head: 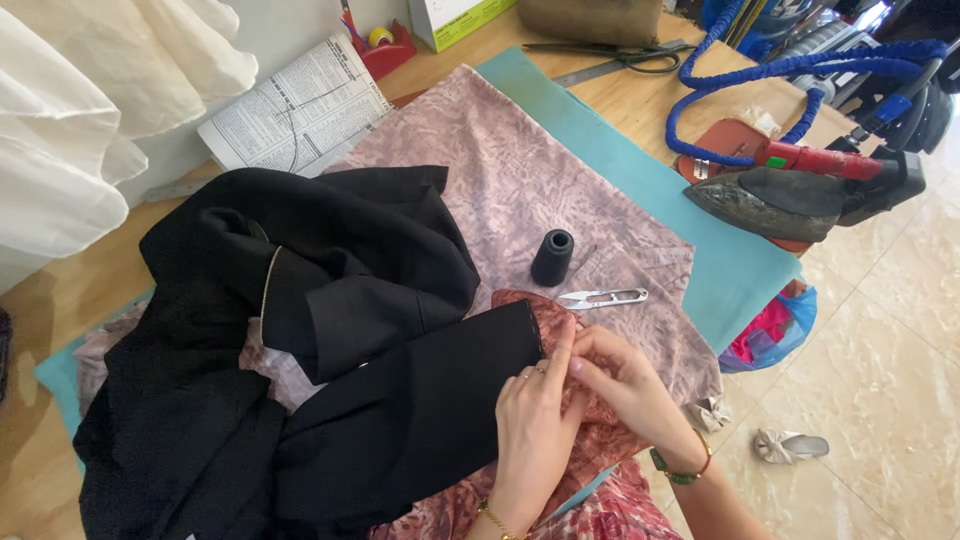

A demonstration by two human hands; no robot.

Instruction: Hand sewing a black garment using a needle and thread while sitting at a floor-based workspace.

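1. White fabric (90, 90) hangs at the far left, beside a printed paper sheet (300, 105) lying on the wooden table (620, 90).
2. The black garment (300, 350) is spread over the pink patterned cloth (520, 180) and covers the left half of the work area.
3. Your left hand (535, 420) rests on the garment's sleeve end (500, 345), fingers closed together and pinching the rust-coloured lining (545, 310) at the cuff edge.
4. Your right hand (625, 385) touches the left, fingertips pressed shut on the same lining; whether a needle is held, you cannot tell.
5. A dark thread spool (552, 256) stands upright on the pink cloth, just above your hands.
6. Thread snips (603, 297) lie flat near the spool, to its right.
7. An iron (790, 200) with a blue hose (760, 75) sits at the table's right edge.
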